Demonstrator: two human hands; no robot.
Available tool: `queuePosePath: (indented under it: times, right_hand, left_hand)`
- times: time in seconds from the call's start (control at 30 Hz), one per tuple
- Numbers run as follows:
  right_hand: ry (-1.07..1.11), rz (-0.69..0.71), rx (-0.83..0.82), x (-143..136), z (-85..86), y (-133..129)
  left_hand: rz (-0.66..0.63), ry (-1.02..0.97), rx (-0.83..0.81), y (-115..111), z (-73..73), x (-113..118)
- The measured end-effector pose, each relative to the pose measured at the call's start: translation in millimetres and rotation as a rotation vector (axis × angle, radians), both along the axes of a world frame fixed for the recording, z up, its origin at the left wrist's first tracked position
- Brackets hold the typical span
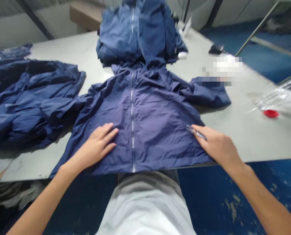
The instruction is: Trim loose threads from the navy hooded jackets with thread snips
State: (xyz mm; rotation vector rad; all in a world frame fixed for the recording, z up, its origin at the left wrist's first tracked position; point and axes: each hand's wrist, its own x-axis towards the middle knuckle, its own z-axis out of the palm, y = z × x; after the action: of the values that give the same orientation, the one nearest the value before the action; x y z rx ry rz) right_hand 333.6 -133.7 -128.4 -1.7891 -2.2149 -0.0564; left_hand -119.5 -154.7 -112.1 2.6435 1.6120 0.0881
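A navy blue zipped jacket (157,120) lies spread front-up on the table, its hem along the near edge. Its zipper (132,120) runs down the middle, pulled shut. My left hand (98,143) rests flat on the jacket's left front, fingers stretched out and holding nothing. At the right side of the jacket, my right hand (216,145) is closed around small metal thread snips (196,132). Their tips point left over the fabric; the fingers partly cover the handle.
Folded navy jackets (140,36) are piled at the back. More navy garments (27,101) lie at the left, touching the spread sleeve. On the right of the table (255,140) are clear plastic (280,94), a red round piece (271,113) and a small black object (216,49).
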Motion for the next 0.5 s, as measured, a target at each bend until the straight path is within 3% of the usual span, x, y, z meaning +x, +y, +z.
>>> queuePosePath:
  times: [0.1, 0.17, 0.3, 0.43, 0.5]
  right_hand:
    - [0.009, 0.001, 0.023, 6, -1.2, 3]
    - [0.028, 0.014, 0.037, 5, 1.5, 5]
    - [0.005, 0.030, 0.020, -2, 7.8, 1]
    - [-0.035, -0.100, -0.035, 2, 6.1, 5]
    - [0.081, -0.104, -0.090, 12, 3.9, 14]
  left_hand:
    - [0.249, -0.008, -0.009, -21, -13.0, -66]
    - [0.311, -0.035, -0.032, -31, -13.8, -86]
    - [0.372, -0.162, -0.023, -39, -9.5, -87]
    - [0.480, -0.270, 0.033, -44, -9.5, -96]
    - [0.505, -0.275, 0.036, -49, -10.4, -105]
